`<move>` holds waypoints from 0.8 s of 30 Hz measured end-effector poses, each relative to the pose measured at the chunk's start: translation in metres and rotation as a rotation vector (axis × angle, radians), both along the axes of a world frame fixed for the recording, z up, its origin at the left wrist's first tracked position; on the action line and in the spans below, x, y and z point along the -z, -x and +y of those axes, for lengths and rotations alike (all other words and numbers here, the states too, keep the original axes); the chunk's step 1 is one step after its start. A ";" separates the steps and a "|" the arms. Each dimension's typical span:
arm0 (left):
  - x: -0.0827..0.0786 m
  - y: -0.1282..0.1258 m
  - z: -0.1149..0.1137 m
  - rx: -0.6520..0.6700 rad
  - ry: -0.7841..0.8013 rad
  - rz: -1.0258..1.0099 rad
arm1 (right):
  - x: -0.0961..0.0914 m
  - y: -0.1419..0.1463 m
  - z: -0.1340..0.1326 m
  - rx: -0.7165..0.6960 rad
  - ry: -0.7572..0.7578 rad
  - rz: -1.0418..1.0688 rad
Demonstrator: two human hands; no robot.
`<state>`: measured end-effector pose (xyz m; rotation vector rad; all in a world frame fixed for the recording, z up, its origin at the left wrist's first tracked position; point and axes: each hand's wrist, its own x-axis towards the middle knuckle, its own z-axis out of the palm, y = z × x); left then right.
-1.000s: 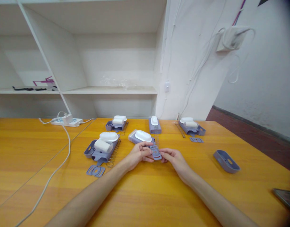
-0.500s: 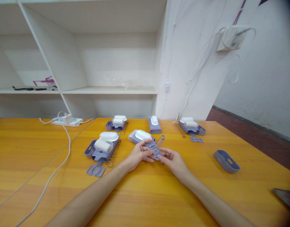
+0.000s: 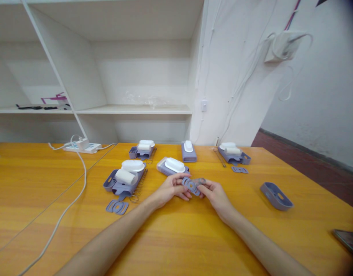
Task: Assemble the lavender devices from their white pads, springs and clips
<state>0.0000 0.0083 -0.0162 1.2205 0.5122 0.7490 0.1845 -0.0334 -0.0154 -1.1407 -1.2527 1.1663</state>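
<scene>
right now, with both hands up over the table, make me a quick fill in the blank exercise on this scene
The left hand holds a flat purple-grey slotted plate. A thin coiled metal spring lies against the fingers of the ____ hand.
The purple-grey box-shaped housing just beyond the hands carries an oval piece coloured ____.
A long white power strip lies on the person's ____ side.

Missing words: right; white; left

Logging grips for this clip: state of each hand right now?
Left hand: closed, holding the purple-grey cut-out plate.
Right hand: closed, holding the wire coil; whether it also grips the plate cannot be told.
</scene>
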 end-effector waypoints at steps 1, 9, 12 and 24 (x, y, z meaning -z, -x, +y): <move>0.000 0.000 0.000 0.002 -0.007 -0.003 | 0.000 0.000 0.000 -0.013 0.000 -0.009; 0.002 -0.001 0.001 -0.038 -0.049 -0.004 | -0.005 -0.004 -0.001 -0.139 0.050 -0.025; 0.001 0.000 0.000 -0.033 -0.057 0.005 | -0.008 -0.004 -0.001 -0.173 0.048 -0.040; -0.001 -0.001 -0.001 -0.008 -0.087 0.005 | -0.010 0.000 -0.004 -0.144 0.074 -0.005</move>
